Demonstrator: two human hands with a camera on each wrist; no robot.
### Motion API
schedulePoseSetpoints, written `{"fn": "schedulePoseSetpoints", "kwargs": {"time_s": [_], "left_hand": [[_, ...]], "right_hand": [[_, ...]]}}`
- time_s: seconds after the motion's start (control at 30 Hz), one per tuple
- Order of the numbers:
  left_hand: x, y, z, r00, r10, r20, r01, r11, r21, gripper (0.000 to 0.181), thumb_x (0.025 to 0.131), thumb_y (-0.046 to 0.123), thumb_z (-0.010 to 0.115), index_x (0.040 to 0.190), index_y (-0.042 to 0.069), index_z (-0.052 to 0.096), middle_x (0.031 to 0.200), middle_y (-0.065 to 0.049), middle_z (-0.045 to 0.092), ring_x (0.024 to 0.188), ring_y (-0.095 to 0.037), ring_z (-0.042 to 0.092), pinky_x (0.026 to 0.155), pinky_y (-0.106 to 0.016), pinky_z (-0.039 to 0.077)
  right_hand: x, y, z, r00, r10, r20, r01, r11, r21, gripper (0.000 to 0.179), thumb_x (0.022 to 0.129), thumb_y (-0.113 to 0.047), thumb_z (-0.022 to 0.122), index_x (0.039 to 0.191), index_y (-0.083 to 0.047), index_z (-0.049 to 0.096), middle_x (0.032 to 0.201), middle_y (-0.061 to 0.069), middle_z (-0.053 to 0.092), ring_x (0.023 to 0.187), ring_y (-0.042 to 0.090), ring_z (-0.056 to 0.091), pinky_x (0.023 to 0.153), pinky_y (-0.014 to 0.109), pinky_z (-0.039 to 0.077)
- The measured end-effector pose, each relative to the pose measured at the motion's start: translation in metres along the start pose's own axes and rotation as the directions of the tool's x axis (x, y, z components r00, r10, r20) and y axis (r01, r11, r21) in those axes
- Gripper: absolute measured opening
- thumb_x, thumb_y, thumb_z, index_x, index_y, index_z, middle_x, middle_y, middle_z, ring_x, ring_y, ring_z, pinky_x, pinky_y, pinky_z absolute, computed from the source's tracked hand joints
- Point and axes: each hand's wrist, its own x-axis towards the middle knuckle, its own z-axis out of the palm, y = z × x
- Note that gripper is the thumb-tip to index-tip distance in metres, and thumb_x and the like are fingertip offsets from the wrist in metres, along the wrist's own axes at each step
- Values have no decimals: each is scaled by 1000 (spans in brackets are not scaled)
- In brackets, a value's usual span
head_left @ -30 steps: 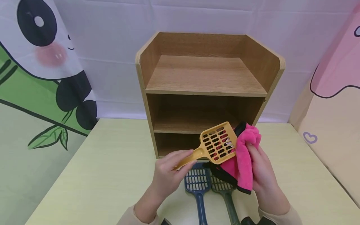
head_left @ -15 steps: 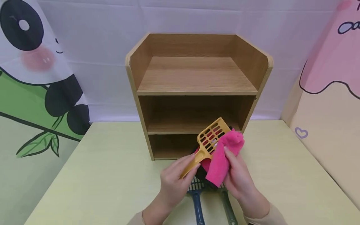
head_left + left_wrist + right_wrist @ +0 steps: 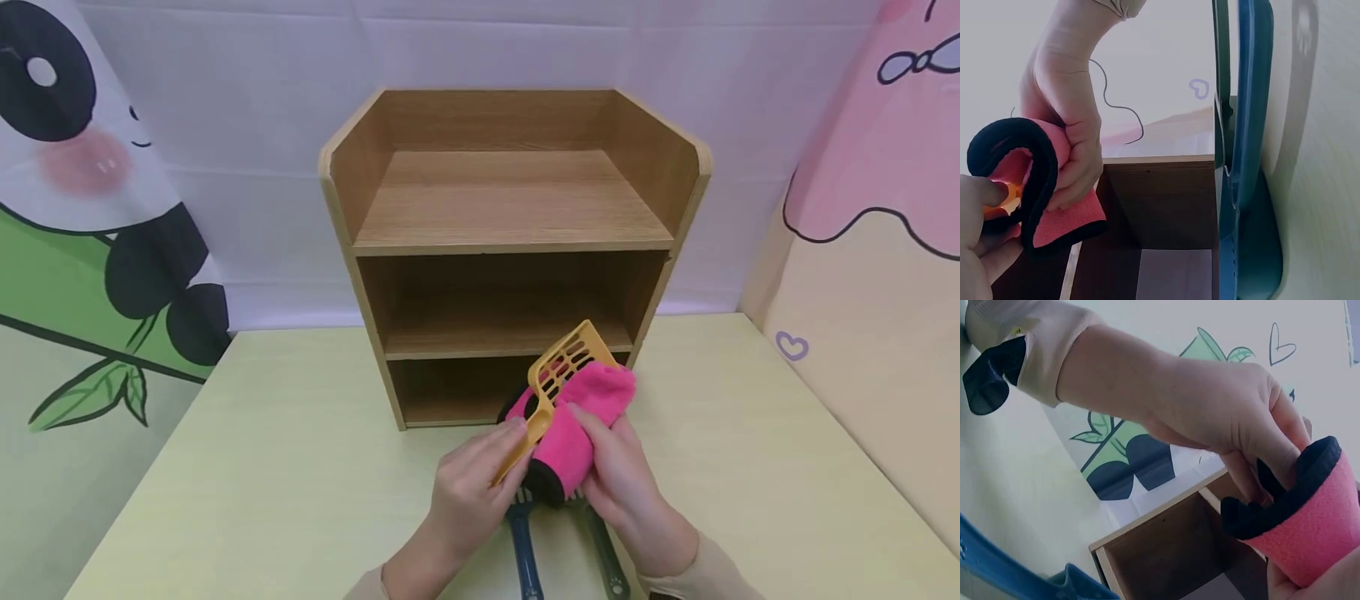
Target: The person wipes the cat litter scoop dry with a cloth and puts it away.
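My left hand (image 3: 472,487) pinches the handle of a yellow litter scoop (image 3: 537,425), its slotted head tilted up toward the shelf. A pink cloth (image 3: 573,450) with black edging is folded round the scoop's head and covers much of it. My right hand (image 3: 626,492) grips this cloth from the right, thumb on top. In the left wrist view the cloth (image 3: 1072,225) curls about the scoop. Beneath the hands lie a blue litter scoop (image 3: 525,550) and a green litter scoop (image 3: 606,550), handles toward me, their heads mostly hidden.
Behind the hands stands a wooden shelf unit (image 3: 513,247) with a top tray and two compartments below. The pale table (image 3: 300,475) reaches out on both sides. Printed cloth walls (image 3: 847,275) enclose the back and sides.
The cloth has gone from behind the yellow scoop's head to wrapping over its front and lower part. My right hand has come left, nearer the left hand; the scoop has turned more edge-on.
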Motion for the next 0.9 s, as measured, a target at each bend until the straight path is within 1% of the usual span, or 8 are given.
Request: {"fn": "schedulePoseSetpoints", "kwargs": {"time_s": [0.07,0.17,0.43,0.53,0.7,0.83,0.9], "left_hand": [[0,0,-1,1000,9,27,-10,1000,20,26,89,19,67,103,-2,71,96,-14,73,86,-22,72,73,-24,57],[1,1,-2,999,16,43,-17,999,34,26,88,19,67,103,-3,71,96,-13,73,86,-22,72,73,-24,57],[5,5,-5,998,51,38,-52,998,36,26,89,19,66,102,-3,71,95,-14,73,85,-22,72,72,-25,57],[7,7,-6,998,46,45,-48,998,40,25,87,19,69,101,-2,71,94,-13,73,84,-21,72,72,-24,57],[9,8,-8,997,40,64,-43,998,41,24,82,15,74,100,-1,72,94,-12,74,83,-21,72,70,-23,57],[10,9,-11,997,24,76,-27,999,38,23,86,18,70,99,-1,72,93,-12,74,80,-21,72,69,-21,57],[11,9,-13,996,4,85,-7,999,36,24,88,21,67,99,0,72,92,-12,74,79,-20,72,68,-19,56]], "right_hand": [[3,1,-1,1000,-22,2,22,1000,4,57,96,-13,51,143,-18,19,142,6,37,128,21,44,100,28,47],[5,2,-1,999,-45,1,45,999,0,57,96,-12,51,143,-17,19,142,5,37,128,21,44,99,27,47],[5,-3,-3,997,-70,-38,71,997,12,57,97,-13,50,145,-19,20,142,3,38,130,20,43,100,27,46],[7,-4,-6,995,-82,-47,83,997,3,59,98,-15,51,146,-19,18,143,4,37,130,20,42,101,28,45],[11,-7,-9,992,-108,-71,108,994,-12,59,98,-13,50,146,-21,17,142,3,36,130,20,42,101,29,46],[15,-9,-11,985,-146,-95,145,989,-18,56,97,-11,51,143,-21,19,138,3,40,127,18,45,99,27,47],[16,-10,-11,980,-162,-112,160,987,-26,54,97,-10,50,141,-20,21,136,4,42,124,18,46,98,26,48]]}}
